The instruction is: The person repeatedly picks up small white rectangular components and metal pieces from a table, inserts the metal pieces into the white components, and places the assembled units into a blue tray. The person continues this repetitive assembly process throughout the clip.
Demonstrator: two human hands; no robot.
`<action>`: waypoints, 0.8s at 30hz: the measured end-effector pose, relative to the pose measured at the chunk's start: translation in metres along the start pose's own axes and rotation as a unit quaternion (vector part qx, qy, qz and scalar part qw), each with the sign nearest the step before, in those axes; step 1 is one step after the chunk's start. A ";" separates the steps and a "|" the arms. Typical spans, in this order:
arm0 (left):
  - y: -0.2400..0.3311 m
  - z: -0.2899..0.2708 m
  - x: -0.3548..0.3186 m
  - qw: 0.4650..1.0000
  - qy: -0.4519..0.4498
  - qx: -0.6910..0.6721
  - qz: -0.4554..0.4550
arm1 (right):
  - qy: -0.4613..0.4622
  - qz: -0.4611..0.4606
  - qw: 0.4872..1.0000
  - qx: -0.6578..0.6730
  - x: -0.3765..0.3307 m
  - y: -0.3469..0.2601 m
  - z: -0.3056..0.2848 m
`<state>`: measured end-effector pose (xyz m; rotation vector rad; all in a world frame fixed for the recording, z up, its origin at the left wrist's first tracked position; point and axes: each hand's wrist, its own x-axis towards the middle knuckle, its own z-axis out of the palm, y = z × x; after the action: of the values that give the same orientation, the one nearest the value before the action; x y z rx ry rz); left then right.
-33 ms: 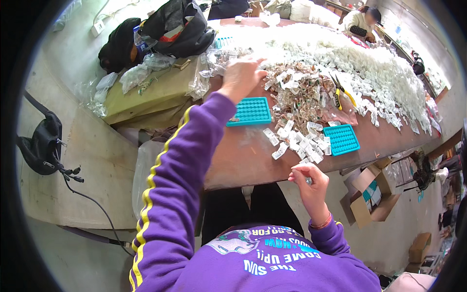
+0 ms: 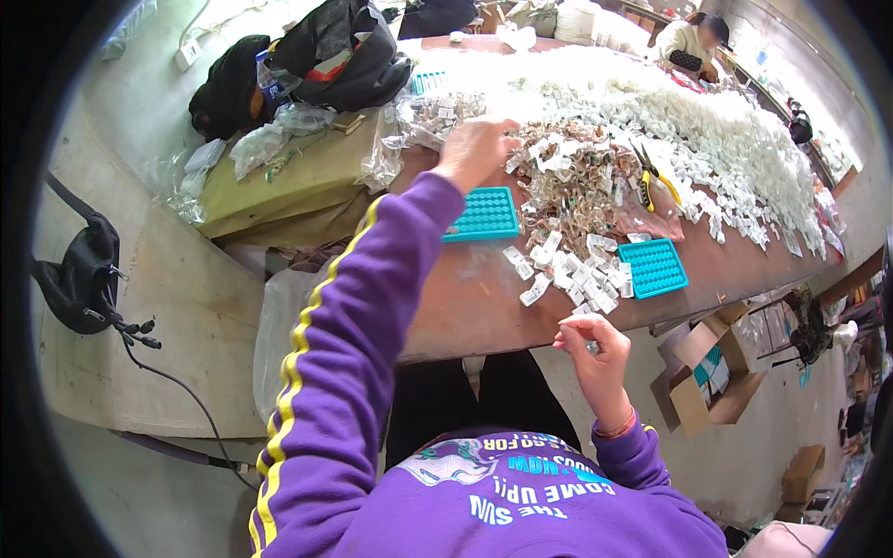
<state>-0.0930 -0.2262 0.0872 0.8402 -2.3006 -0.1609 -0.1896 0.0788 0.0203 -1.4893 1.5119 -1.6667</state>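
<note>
L hand [image 2: 476, 151] is stretched out over the table, fingers reaching to the near-left edge of the heap of small clear-and-brownish plastic pieces [image 2: 575, 181]. Fingertips are right by the pieces, but tbh can't tell if they've got hold of one. R hand [image 2: 600, 355] is way closer to the body, just off the table's front edge, thumb and fingers curled in tight like a pinch. Might be something tiny in there, can't tell from where I'm standing.

So the brownish heap is immediately right of the L hand and well beyond the R one. Nearest stuff to the R hand is a loose pile of small white rectangular plastic pieces [image 2: 584, 277], just past its fingertips. That pile runs up against the lower end of the brownish heap.

Two turquoise rectangular trays w/ rows of little cells: the left tray [image 2: 491, 214] sits just below the L hand, its left end hidden by the purple sleeve w/ yellow stripes [image 2: 358, 279]; the right tray [image 2: 659, 268] is beside the white pile. Yellow-handled pliers [image 2: 647, 186] lie at the heap's right side.

Further out, a massive mound of whitish translucent pieces [image 2: 707, 139] covers the far part of the reddish-brown table [image 2: 465, 298], approx. A co-worker in a pale top [image 2: 677, 42] is at the far right.
</note>
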 end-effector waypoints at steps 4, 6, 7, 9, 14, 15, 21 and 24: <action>0.003 0.072 0.030 0.991 -0.023 -0.029 -0.132 | 0.000 0.008 0.999 -0.043 -0.006 -0.005 -0.016; 0.001 0.099 0.041 0.986 -0.024 0.008 -0.162 | -0.004 0.005 0.998 -0.063 -0.011 -0.006 -0.023; 0.000 0.110 0.045 0.977 -0.065 0.000 -0.203 | -0.003 0.000 0.998 -0.070 -0.013 -0.006 -0.026; -0.002 0.124 0.052 0.972 -0.098 0.021 -0.213 | 0.002 0.005 0.997 -0.079 -0.015 -0.005 -0.031; 0.001 0.118 0.050 0.976 -0.011 0.002 -0.216 | 0.000 0.007 0.995 -0.104 -0.006 -0.001 -0.043; 0.003 0.112 0.045 0.979 0.052 0.012 -0.195 | -0.011 -0.004 0.993 -0.115 0.000 0.001 -0.047; 0.005 0.064 0.008 0.874 0.080 -0.440 -0.191 | 0.010 -0.181 0.927 -0.329 0.102 0.045 -0.071; 0.018 0.049 -0.025 0.737 0.061 -0.626 -0.246 | 0.071 -0.056 0.927 -0.364 0.180 0.083 -0.079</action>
<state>-0.1197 -0.2026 0.0418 0.6014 -1.2451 -1.6078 -0.3452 -0.0667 0.0335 -1.8603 2.3321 -1.3432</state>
